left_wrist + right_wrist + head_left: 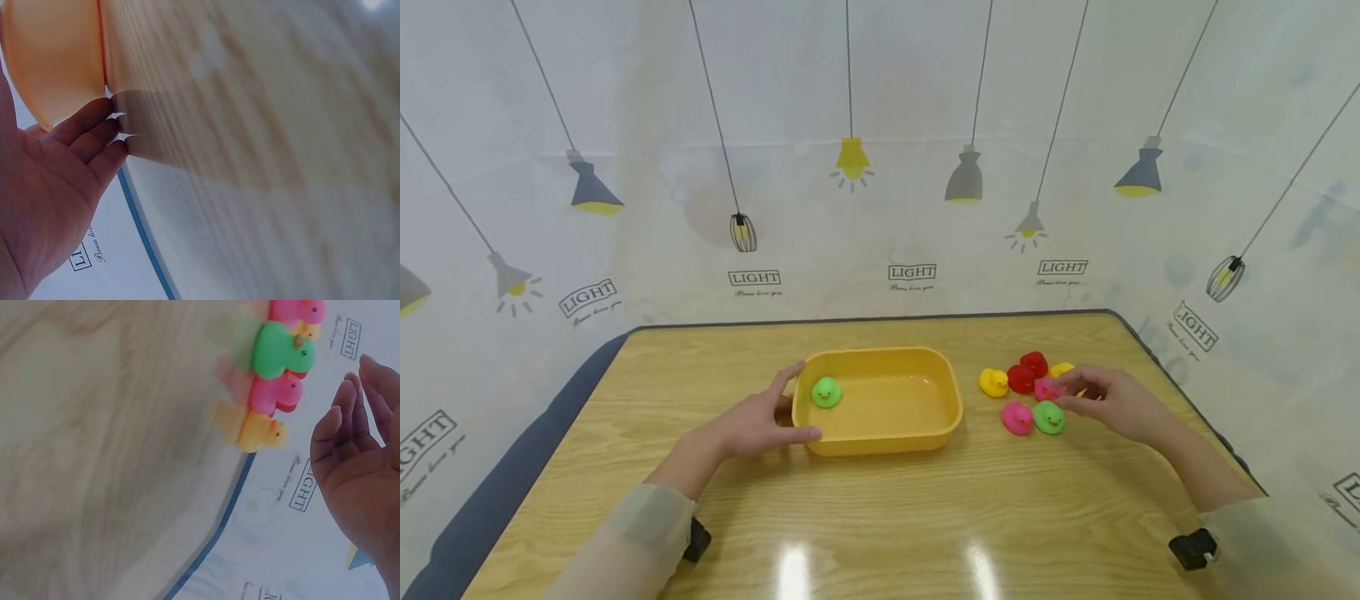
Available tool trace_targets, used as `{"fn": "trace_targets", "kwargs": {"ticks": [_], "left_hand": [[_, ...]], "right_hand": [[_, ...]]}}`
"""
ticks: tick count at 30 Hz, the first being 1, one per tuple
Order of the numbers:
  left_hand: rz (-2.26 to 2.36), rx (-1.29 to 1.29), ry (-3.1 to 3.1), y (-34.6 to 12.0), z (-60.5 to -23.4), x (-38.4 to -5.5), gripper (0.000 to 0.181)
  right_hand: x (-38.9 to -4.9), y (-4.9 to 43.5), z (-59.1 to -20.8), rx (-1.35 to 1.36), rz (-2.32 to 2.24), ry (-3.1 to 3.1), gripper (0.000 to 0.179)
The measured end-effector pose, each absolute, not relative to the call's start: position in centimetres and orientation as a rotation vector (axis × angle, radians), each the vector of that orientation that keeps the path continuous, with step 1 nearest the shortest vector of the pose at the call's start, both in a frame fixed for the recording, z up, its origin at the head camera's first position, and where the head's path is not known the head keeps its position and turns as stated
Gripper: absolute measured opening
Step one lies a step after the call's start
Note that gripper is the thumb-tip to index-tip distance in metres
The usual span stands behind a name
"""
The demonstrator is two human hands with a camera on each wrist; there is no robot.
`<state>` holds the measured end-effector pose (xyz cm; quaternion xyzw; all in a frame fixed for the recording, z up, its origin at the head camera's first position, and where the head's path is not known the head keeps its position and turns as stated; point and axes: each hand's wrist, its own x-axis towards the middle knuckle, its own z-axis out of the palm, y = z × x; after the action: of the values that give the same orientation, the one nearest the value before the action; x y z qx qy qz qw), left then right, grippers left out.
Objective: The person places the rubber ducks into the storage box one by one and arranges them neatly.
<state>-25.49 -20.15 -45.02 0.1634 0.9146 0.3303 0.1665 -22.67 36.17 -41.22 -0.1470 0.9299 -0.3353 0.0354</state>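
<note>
A shallow yellow plastic basin [880,442] stands on the table, with a green rubber duck [826,392] in its left part. My left hand [756,423] holds the basin's left end, the thumb along the front rim and the fingers reaching round the back corner. In the left wrist view, the other fingers rest near the basin's outer wall [56,56]. On the right, my right hand [1112,402] hovers beside a cluster of rubber ducks, fingers loosely bent and holding nothing. Nearest to it are a pink duck [1047,389], partly hidden by the fingertips, and a green duck [272,353].
The cluster also has another pink duck [1017,418], a yellow duck [993,383], two red ducks [1021,379] and a second yellow one [1062,369] behind the hand. A white lamp-printed cloth [910,208] rises behind the wooden table [880,517] and along its sides.
</note>
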Motion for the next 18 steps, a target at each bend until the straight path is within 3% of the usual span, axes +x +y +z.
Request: {"fn": "trace_targets", "kwargs": {"ticks": [18], "left_hand": [[0.935, 0.442, 2.599, -20.1, -44.8, -25.3, 0.122]], "right_hand": [[-23.6, 37.9, -44.2, -0.395, -1.064, 2.632, 0.041]]}}
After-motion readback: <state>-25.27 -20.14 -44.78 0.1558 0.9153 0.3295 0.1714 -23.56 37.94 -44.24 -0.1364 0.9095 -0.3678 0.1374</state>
